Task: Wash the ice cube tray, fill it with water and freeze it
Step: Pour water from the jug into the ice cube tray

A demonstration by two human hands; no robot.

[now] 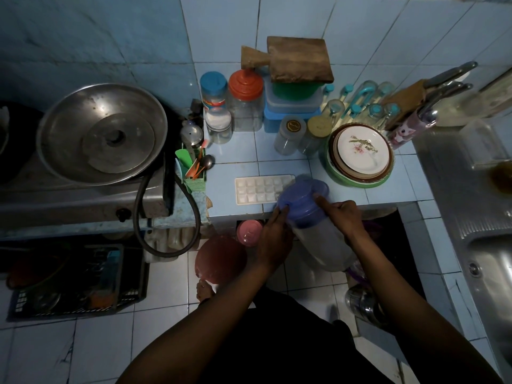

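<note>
- Tray: white, flat on the blue tiled counter near its front edge, cells up. Right end hidden behind the jug lid. Whether the cells hold water: cannot tell, light too dim.
- Jug: clear body, blue lid, held tipped with the lid end towards the tray and out over the counter edge. Water level inside not readable.
- Left hand: fingers curled against the jug's left side, fingertips up at the lid rim, holding it.
- Right hand: wrapped round the jug's upper right side, one finger laid along the lid.
- Judged step: filling the tray from the jug, pour about to start or just under way. No stream visible.
- To do it well: bring the spout directly above a cell before tipping further; tip slowly, since the lid opening may release in a gush; let water spill cell to cell, stop short of the rims so the tray can be carried level.
- Risk: tray sits near the counter edge; overflow would run to the floor.
- Around: plates just right of the tray, jars behind, utensil holder left, stove far left, sink far right.
</note>
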